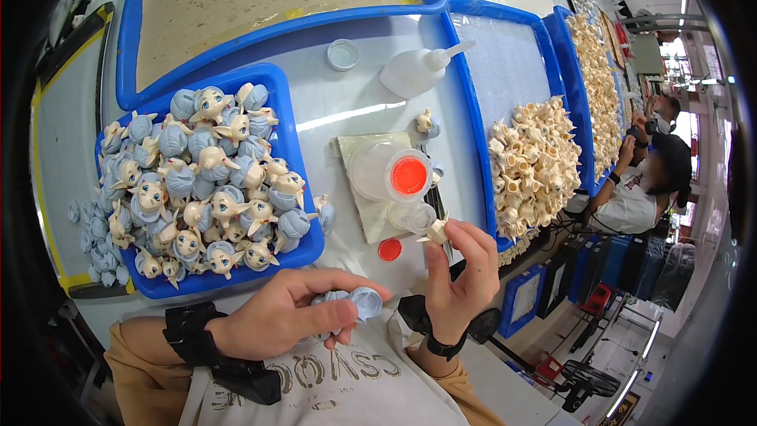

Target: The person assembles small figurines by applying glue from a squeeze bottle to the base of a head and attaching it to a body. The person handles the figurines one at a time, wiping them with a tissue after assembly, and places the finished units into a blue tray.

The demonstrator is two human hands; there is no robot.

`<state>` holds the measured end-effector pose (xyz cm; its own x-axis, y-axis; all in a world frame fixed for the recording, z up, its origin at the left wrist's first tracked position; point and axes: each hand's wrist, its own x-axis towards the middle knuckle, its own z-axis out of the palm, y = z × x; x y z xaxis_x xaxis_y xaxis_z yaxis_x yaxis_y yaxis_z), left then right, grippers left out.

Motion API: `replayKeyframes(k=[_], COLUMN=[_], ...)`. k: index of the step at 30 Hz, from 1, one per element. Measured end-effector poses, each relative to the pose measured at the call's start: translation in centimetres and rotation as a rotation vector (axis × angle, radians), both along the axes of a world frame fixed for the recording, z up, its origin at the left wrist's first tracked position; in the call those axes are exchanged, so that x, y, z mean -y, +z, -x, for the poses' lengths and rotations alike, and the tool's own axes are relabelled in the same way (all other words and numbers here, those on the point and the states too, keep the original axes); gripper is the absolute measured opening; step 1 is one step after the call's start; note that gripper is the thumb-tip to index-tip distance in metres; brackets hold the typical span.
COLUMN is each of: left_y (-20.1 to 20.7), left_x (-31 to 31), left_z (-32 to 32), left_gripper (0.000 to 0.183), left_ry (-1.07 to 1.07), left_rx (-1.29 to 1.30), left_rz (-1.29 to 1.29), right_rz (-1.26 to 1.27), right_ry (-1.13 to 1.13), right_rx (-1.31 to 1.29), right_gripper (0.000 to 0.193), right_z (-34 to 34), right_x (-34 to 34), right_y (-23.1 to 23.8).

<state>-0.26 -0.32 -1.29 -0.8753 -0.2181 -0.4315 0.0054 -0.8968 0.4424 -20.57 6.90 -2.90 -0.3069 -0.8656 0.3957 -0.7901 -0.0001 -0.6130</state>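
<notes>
My left hand, near the front of the table, is closed around pale blue doll hair pieces; a hollow one shows at its fingertips. To the right, my right hand pinches a cream doll head with pointed ears between thumb and fingers. The head is beside a small clear cup; whether they touch I cannot tell. Behind the cup, a translucent container with an orange-red round top stands on a pale pad. A red disc lies in front.
At left, a blue tray holds many blue-haired doll heads. Loose hair pieces lie beside it. A blue tray at right holds cream heads. A white squeeze bottle and round cap are farther back. Another person sits at far right.
</notes>
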Motion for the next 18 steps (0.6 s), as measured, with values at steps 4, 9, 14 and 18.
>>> replayKeyframes(k=[4, 9, 14, 18], left_y=[-0.1, -0.1, 0.2, 0.1], left_x=[-0.2, -0.1, -0.2, -0.4], left_z=[0.0, 0.1, 0.1, 0.0], left_gripper=[0.049, 0.045, 0.041, 0.038], left_ry=[0.027, 0.010, 0.024, 0.056], left_rx=[-0.013, 0.030, 0.043, 0.058], left_rz=[0.004, 0.064, 0.100, 0.084], right_rz=[0.057, 0.134, 0.087, 0.026], right_ry=[0.018, 0.311, 0.386, 0.415], right_rx=[0.142, 0.400, 0.278, 0.205], right_gripper=[0.036, 0.039, 0.043, 0.045], right_z=[-0.2, -1.3, -2.3, -2.5], right_x=[-0.6, -1.2, -0.5, -0.4], right_y=[0.6, 2.8, 3.5, 3.5])
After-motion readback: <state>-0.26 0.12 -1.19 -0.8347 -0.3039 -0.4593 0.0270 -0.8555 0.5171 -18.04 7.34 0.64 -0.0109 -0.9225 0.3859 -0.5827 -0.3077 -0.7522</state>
